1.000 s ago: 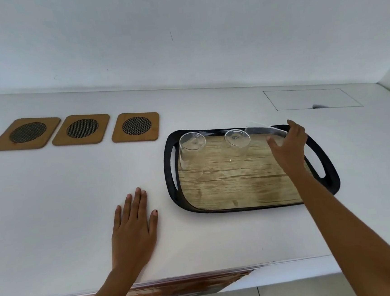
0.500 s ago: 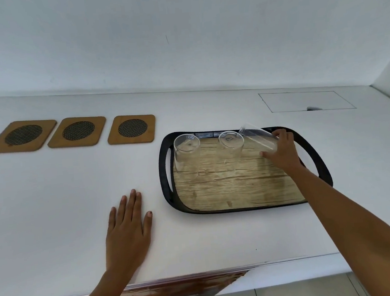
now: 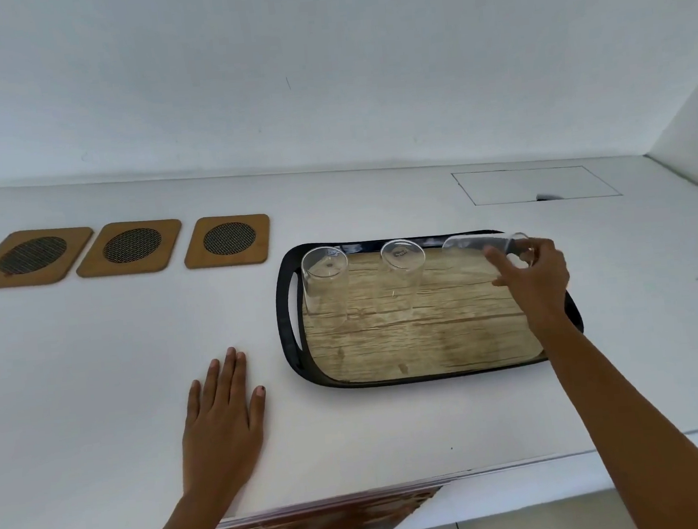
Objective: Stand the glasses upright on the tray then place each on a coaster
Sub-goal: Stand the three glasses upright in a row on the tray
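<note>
A black-rimmed tray (image 3: 288, 311) with a wood-pattern floor sits on the white counter. Two clear glasses stand upright at its far edge: one at the left (image 3: 326, 285), one in the middle (image 3: 403, 272). A third clear glass (image 3: 470, 245) lies nearly on its side at the tray's far right, and my right hand (image 3: 532, 278) grips it near its right end. My left hand (image 3: 221, 419) rests flat on the counter, left of the tray, fingers spread. Three wooden coasters with dark mesh circles lie in a row at the far left: left (image 3: 30, 256), middle (image 3: 131, 246), right (image 3: 229, 239).
A white wall rises behind the counter and another at the right. A rectangular outlined panel (image 3: 534, 184) is set in the counter at the far right. The counter's front edge (image 3: 319, 520) is chipped, showing brown material.
My right hand has closed on the third glass and tipped it over toward the left. The left hand has stayed flat on the counter.
</note>
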